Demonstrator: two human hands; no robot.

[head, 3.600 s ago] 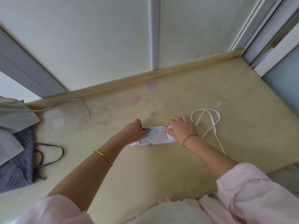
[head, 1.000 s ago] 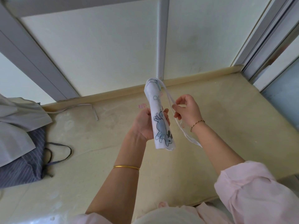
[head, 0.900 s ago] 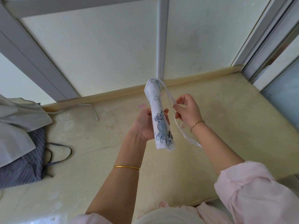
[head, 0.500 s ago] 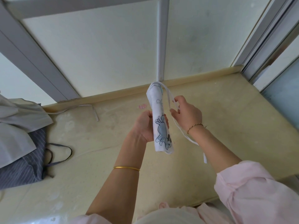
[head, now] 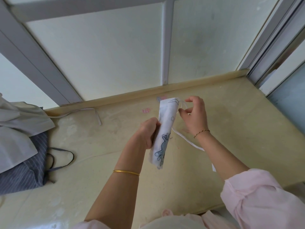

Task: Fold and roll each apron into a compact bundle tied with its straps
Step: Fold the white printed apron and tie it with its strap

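A white apron with a blue cartoon print is rolled into a narrow bundle [head: 165, 129], held upright above the yellowish table [head: 231, 129]. My left hand [head: 148, 131] grips the roll around its middle. My right hand [head: 194, 114] is beside the roll's top end and pinches the thin white strap [head: 188, 141] between thumb and fingers. The strap's loose end trails down past my right forearm.
At the left edge lies a pile of other aprons: a light grey one [head: 18, 129] on a dark striped one [head: 23, 172] with dark straps [head: 62, 159]. A white strap [head: 92, 113] lies along the back ledge. Frosted window panels stand behind; a sliding frame is at right.
The rolled apron was lifted off the table and held upright. Over the last second my right hand rose along the strap toward the roll's top, and the roll tilted slightly.
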